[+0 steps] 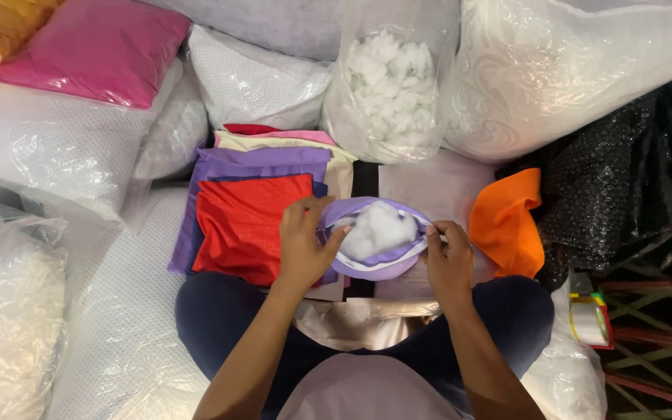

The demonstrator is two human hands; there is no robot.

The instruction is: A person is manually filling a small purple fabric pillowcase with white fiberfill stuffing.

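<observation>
A lilac cushion cover [383, 264] sits in front of my knees, its mouth spread wide. White fibre stuffing [376, 228] shows inside it. My left hand [303, 241] grips the cover's left edge, thumb at the opening. The right edge is pinched by my right hand [448, 260]. Left of the cover lies a stack of folded cloth covers, with a red one [246, 222] on top of purple [262, 163], cream and pink ones.
A clear bag of white stuffing [389, 85] stands behind the stack. Plastic-wrapped white pillows [554, 70] ring the spot, with a pink pillow [95, 47] at far left. An orange cloth [511, 222] and black bubble wrap [631, 179] lie right. A tape roll [589, 319] sits near my right knee.
</observation>
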